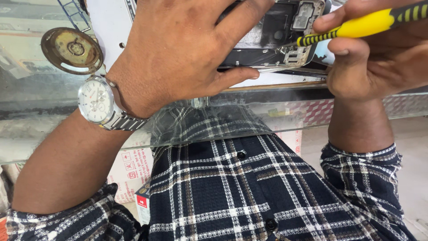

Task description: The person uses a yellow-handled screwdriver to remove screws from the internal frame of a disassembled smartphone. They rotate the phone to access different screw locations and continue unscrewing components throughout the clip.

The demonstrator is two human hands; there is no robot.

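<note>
An opened phone [285, 31], its back off and dark insides showing, lies on a white sheet on a glass counter [53, 129]. My left hand [178, 49] rests flat over its left part, fingers spread, pressing it down; a silver wristwatch [96, 101] is on that wrist. My right hand [379, 53] grips a yellow and black screwdriver [356, 27]. The screwdriver's metal tip touches the phone's lower right corner near a small metal part.
A round tarnished metal disc [71, 50] lies on the glass at the left. Below the counter are cardboard boxes [133, 169] and a patterned panel [312, 111]. My dark checked shirt [249, 192] fills the lower frame.
</note>
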